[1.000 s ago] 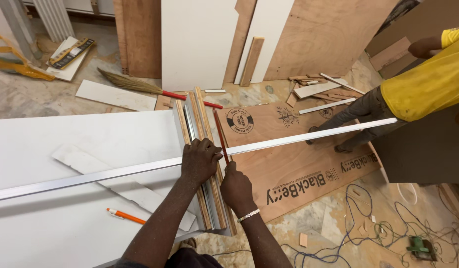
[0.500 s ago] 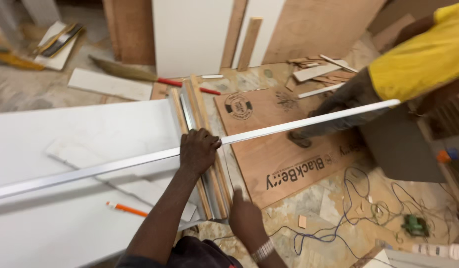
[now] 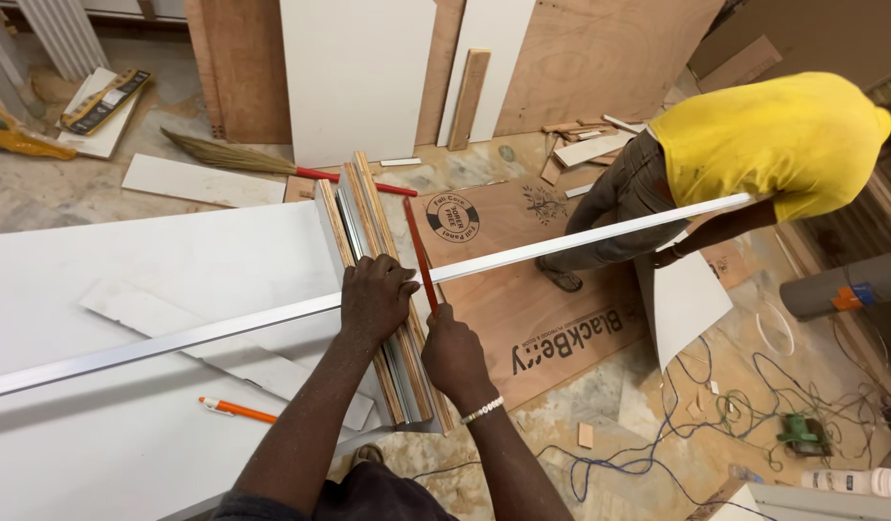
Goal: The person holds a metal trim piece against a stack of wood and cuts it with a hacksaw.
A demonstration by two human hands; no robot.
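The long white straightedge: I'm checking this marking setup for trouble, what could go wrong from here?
The long white straightedge is pinned only by the left hand; its far end hangs past the board beside the person in yellow, so a bump might skew it. The right hand guides a thin red stick across uneven stacked wooden strips, which may wobble.

Pale mottled stone floor [image 3: 69, 188], littered with offcuts and tangled cable [image 3: 725, 405] near right. Plywood sheets [image 3: 600, 58] and white boards [image 3: 354, 77] lean against the far wall.

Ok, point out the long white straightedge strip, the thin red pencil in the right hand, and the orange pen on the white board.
Long white straightedge strip [image 3: 580, 236], head view, bare middle.
Thin red pencil [image 3: 418, 253], head view, shaft.
Orange pen [image 3: 241, 411], head view, barrel.
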